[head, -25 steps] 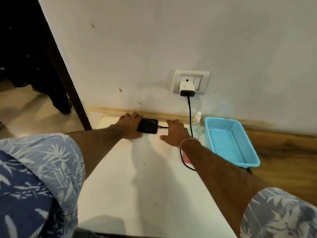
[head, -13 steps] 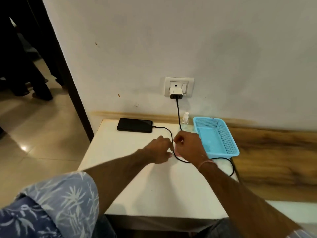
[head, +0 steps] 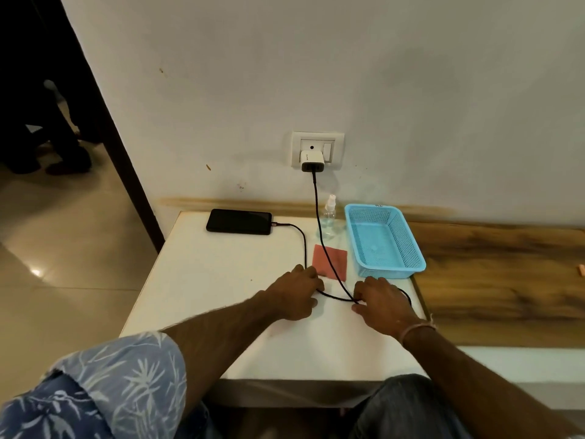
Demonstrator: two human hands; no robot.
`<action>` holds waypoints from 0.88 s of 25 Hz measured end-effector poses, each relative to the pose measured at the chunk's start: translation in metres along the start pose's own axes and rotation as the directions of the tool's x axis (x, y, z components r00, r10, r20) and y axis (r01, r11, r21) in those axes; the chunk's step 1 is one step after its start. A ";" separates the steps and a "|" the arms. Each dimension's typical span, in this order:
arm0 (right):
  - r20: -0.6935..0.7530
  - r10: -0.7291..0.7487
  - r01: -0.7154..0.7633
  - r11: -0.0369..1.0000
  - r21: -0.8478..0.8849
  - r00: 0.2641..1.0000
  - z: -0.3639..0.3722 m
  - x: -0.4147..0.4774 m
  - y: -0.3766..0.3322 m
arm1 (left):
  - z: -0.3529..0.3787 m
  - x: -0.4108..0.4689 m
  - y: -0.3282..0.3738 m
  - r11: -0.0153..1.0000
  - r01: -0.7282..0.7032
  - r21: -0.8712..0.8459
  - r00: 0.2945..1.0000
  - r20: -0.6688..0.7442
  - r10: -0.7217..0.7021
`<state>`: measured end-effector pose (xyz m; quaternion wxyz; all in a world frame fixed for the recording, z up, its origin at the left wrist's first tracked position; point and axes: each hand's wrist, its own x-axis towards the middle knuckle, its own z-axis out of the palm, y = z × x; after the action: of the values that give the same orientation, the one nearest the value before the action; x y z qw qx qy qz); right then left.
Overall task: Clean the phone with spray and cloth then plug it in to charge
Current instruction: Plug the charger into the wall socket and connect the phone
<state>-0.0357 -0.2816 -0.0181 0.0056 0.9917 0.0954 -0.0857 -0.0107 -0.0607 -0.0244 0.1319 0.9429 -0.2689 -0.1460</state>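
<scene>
Black phone (head: 239,221): flat at the worktop's (head: 202,299) far-left corner, cable (head: 304,245) in its right end, so charging looks set up. Left hand (head: 296,296): near middle, fingers curled on the cable's slack, likely tidying the loop. Red cloth (head: 330,262): flat, mid-worktop, cable crossing it. Charger (head: 311,160): in the wall socket (head: 317,149) above the far edge. Spray (head: 329,217): upright at the far edge, beside the basket. Right hand (head: 381,304): fingers bent on the loop; firm grip or not, cannot tell. Blue basket (head: 384,240): far-right corner, mesh, nothing visible inside.
</scene>
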 end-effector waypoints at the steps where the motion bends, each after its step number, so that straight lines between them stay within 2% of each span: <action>1: 0.029 0.010 -0.010 1.000 0.005 1.000 -0.001 0.000 -0.009 | 0.001 -0.005 0.000 0.999 0.029 -0.041 0.999 -0.017 -0.029; 4: 0.154 0.078 -0.101 0.984 0.145 0.985 -0.004 0.001 -0.044 | 0.004 -0.024 0.001 0.955 0.175 -0.240 0.977 -0.079 -0.199; 6: 0.229 0.118 -0.191 0.924 0.332 0.966 -0.002 0.005 -0.074 | 0.005 -0.037 -0.001 0.904 0.242 -0.353 0.967 0.015 -0.253; 8: 0.292 0.147 -0.287 0.802 0.524 0.945 0.002 0.011 -0.103 | 0.003 -0.051 -0.006 0.900 0.246 -0.359 0.969 0.109 -0.222; 11: 0.384 0.227 -0.446 0.505 0.739 0.895 0.005 0.027 -0.141 | -0.001 -0.069 -0.019 0.929 0.313 -0.195 0.946 0.153 -0.286; 13: 0.443 0.242 -0.502 0.325 0.802 0.863 0.003 0.039 -0.162 | 0.000 -0.077 -0.032 0.920 0.363 -0.148 0.932 0.078 -0.355; 15: 0.452 0.217 -0.498 0.265 0.826 0.865 0.000 0.050 -0.178 | 0.001 -0.080 -0.046 0.923 0.362 -0.134 0.928 -0.044 -0.370; 17: 0.431 0.207 -0.477 0.315 0.821 0.878 -0.004 0.062 -0.183 | -0.003 -0.079 -0.064 0.919 0.366 -0.146 0.918 -0.108 -0.383; 19: 0.353 0.223 -0.417 0.443 0.794 0.909 -0.008 0.074 -0.180 | -0.009 -0.075 -0.084 0.910 0.380 -0.166 0.908 -0.119 -0.401; 20: 0.260 0.241 -0.351 0.541 0.764 0.935 -0.010 0.079 -0.177 | -0.012 -0.071 -0.093 0.909 0.384 -0.164 0.906 -0.122 -0.405; 22: -0.031 0.198 -0.129 0.739 0.661 0.980 -0.012 0.086 -0.176 | -0.016 -0.062 -0.110 0.916 0.375 -0.144 0.908 -0.140 -0.394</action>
<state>0.0162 -0.0918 -0.0201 -0.3396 0.9380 -0.0278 -0.0637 -0.0039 0.0664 -0.0330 0.1761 0.9771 -0.0570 -0.1050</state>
